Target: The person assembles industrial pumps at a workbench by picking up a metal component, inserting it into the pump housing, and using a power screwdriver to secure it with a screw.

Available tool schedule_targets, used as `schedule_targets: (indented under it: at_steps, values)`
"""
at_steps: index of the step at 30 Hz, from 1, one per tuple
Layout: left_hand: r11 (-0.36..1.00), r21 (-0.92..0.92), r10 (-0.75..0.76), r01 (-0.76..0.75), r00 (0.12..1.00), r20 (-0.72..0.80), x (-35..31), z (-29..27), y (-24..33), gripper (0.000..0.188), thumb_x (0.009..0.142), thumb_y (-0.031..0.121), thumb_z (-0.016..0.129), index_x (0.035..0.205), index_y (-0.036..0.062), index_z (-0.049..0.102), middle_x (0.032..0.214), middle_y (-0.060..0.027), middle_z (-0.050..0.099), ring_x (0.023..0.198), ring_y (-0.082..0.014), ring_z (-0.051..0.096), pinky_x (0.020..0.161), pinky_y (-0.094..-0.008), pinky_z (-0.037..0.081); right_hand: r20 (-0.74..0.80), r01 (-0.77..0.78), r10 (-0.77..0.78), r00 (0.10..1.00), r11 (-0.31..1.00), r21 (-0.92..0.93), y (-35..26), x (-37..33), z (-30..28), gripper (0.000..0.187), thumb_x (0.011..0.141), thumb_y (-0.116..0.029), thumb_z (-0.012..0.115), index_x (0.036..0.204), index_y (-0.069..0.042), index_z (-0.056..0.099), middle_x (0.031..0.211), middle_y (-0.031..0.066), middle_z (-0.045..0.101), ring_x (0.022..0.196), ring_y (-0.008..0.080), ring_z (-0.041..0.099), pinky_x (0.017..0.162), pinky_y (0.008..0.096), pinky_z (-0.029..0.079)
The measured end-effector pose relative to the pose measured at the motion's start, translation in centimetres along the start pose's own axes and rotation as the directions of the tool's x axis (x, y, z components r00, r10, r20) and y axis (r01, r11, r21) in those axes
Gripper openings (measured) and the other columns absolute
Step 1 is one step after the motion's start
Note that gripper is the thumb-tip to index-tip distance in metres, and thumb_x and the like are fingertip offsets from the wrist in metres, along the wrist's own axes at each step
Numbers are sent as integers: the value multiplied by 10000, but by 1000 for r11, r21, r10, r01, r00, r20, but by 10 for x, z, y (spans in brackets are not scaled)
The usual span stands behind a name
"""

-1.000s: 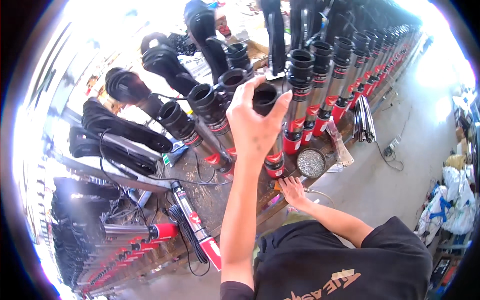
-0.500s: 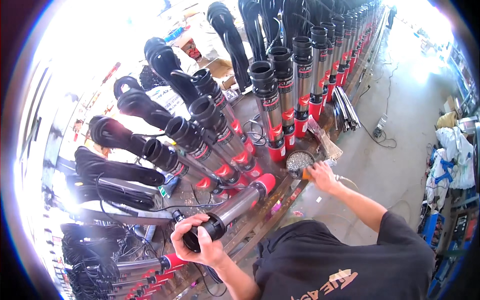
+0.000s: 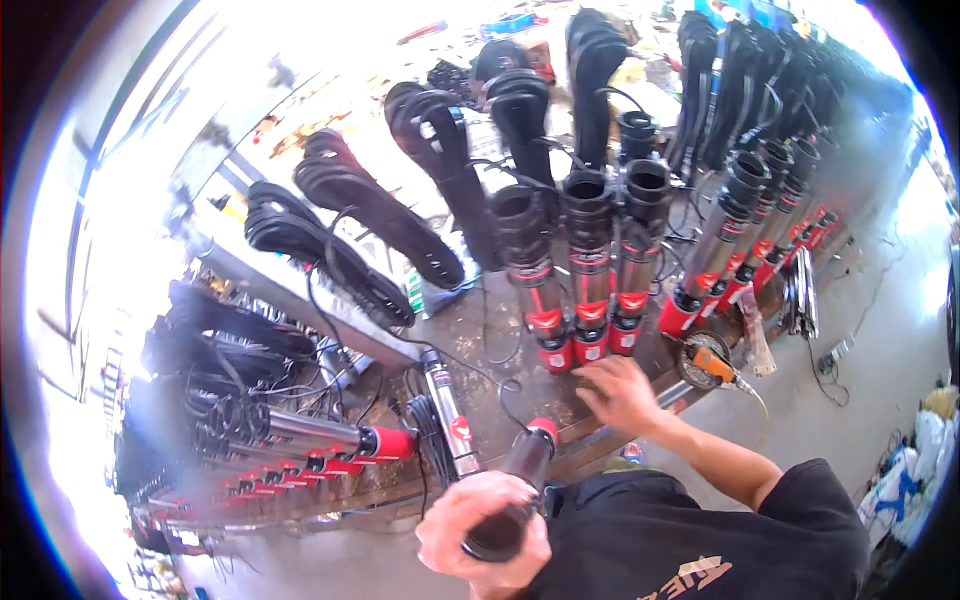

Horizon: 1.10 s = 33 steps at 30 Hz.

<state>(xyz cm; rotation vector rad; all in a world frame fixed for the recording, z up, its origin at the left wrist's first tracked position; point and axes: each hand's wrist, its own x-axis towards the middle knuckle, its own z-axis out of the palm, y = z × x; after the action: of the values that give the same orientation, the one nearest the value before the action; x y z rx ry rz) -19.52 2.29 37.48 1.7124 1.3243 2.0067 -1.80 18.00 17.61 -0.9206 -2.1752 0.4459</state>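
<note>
Close to my body, my left hand [image 3: 485, 530] is wrapped around the black open top of a tubular submersible pump [image 3: 528, 462]. The pump tilts away from me, its red end resting at the bench edge. My right hand [image 3: 625, 400] holds nothing, its fingers spread over the bench by the red bases of several upright pumps [image 3: 590, 310]. To the right of it, an orange hand tool [image 3: 712, 364] with a cord lies on a round bowl [image 3: 692, 378] of small metal pieces. Left of the held pump lies a slimmer steel pump [image 3: 448, 410].
Black cable coils [image 3: 375, 210] stand and lie behind the pumps. More pumps lie stacked [image 3: 310, 435] at the left, and a further row [image 3: 760, 230] stands at the right. Thin metal strips [image 3: 803, 295] lean by the bench. White bags [image 3: 890, 510] lie on the right-hand floor.
My right hand has let go of the orange tool on the bowl and moved left. My left hand has drawn the pump closer to me and turned it. The view has swung left.
</note>
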Motion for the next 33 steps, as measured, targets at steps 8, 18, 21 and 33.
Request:
schedule_targets:
  at_steps: [8,18,21,33]
  values:
    - [997,-54,65,-56,979,192,-14,-62,23,274,656,51,746,906,-44,680,777,-171,683,710,-301,709,660,-371,592,-285,245,-195,938,958,152,-166,251,124,907,795,-262,789,1422,168,294,1261,352,494,1115,492,544,986,525,443]
    - [901,-411,283,-140,907,311,-42,-121,18,272,636,99,739,855,-54,689,740,-167,649,635,-320,686,629,-391,593,-373,270,-162,914,928,256,-200,336,124,641,765,-223,790,1240,21,437,811,205,658,723,412,680,666,451,538]
    - [865,-453,310,-214,939,150,-44,-127,8,250,637,104,738,828,-53,697,724,-172,651,620,-320,684,619,-386,593,-248,555,-497,832,739,382,-213,316,48,740,711,-157,775,1324,20,402,822,183,660,724,337,683,668,408,531]
    - [860,-495,252,-121,945,209,-44,-160,2,243,699,121,734,838,-74,688,709,-172,647,602,-306,687,607,-382,599,931,-701,-27,364,650,294,-86,181,82,568,700,-37,676,1257,20,582,890,53,620,810,141,600,719,294,502]
